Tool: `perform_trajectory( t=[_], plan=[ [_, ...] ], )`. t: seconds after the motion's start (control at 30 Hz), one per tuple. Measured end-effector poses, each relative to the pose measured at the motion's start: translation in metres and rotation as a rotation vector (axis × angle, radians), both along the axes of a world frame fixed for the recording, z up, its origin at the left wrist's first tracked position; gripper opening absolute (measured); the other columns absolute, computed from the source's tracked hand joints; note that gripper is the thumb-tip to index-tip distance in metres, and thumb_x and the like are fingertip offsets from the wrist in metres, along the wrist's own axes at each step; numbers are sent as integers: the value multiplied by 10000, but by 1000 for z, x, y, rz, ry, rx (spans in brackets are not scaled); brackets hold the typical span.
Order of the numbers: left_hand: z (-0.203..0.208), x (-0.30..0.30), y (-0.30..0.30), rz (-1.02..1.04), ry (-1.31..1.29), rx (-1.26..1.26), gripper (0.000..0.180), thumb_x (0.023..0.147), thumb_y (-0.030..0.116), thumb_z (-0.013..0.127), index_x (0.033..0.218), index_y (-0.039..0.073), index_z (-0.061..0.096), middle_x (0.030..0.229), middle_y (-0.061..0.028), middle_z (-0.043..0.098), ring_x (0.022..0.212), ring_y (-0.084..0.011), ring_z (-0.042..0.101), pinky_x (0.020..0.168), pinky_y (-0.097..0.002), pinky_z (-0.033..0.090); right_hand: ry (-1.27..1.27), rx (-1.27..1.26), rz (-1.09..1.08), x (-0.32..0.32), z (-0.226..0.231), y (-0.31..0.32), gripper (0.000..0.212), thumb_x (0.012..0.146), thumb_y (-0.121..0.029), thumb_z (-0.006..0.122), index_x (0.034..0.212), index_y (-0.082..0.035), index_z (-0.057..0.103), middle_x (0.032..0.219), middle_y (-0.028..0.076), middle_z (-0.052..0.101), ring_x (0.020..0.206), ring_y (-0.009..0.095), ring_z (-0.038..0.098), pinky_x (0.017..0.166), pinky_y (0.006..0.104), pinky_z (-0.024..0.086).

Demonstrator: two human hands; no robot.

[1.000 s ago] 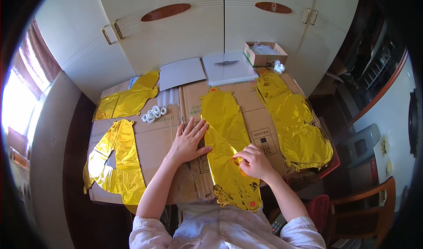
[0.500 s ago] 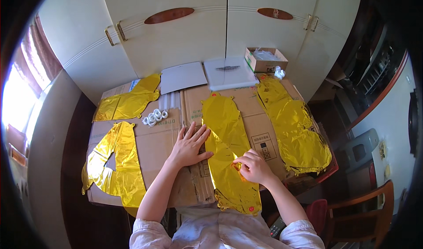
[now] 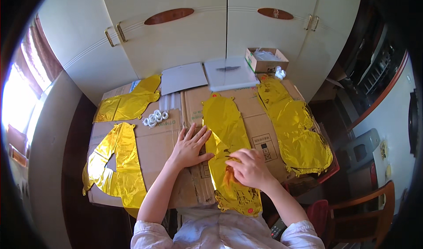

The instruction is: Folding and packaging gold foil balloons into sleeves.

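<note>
A long gold foil balloon, uninflated, lies flat in the middle of the cardboard-covered table. My left hand rests with fingers spread, its fingertips and thumb on the balloon's left edge. Over the lower half of the same balloon, my right hand is curled, with thumb and forefinger toward the foil. What these fingers hold, if anything, is too small to make out. An orange reflection shows in the foil beneath them. Wrinkles and dark reflections cover the balloon's near end.
More flat gold balloons lie around: one at right, one at near left, one at far left. White ribbon rolls, a grey board, a clear plastic packet and a small carton stand toward the cabinet.
My right hand has shifted slightly up and left over the balloon, and its thumb and forefinger have moved. My left hand stays in place.
</note>
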State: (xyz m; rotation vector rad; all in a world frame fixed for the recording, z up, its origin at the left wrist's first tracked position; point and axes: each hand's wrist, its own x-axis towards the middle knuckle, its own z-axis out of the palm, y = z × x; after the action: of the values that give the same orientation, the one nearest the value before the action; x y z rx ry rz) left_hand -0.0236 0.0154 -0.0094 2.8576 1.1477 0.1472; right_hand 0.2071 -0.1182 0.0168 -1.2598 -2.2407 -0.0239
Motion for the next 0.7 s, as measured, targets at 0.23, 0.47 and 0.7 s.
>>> perform_trajectory(
  t=[0.23,0.47,0.7],
  plan=[
    [-3,2,2,-12,-18,32,858,854,692,498,1514,167,345,1575,-39,320,1483,-326,186,1178,-553,137,-114,-42,216,-22,-19,10,350,854,-159,588,1188,-82,656,1254,61,604,1210,216,540,1048,374,394],
    [-4,1,2,-4,-19,30,870,844,701,502,1513,166,347,1570,-38,330,1481,-326,191,1177,-556,142,-172,-149,269,-22,-23,3,406,856,-201,619,1261,-187,639,1351,84,548,1286,271,492,1104,435,354],
    [-6,1,3,-6,-23,46,887,834,701,516,1513,156,346,1565,-40,340,1479,-336,196,1172,-564,152,-164,-203,327,-17,-25,1,415,848,-277,630,1256,-349,646,1411,107,498,1338,342,433,1138,512,304]
  ],
)
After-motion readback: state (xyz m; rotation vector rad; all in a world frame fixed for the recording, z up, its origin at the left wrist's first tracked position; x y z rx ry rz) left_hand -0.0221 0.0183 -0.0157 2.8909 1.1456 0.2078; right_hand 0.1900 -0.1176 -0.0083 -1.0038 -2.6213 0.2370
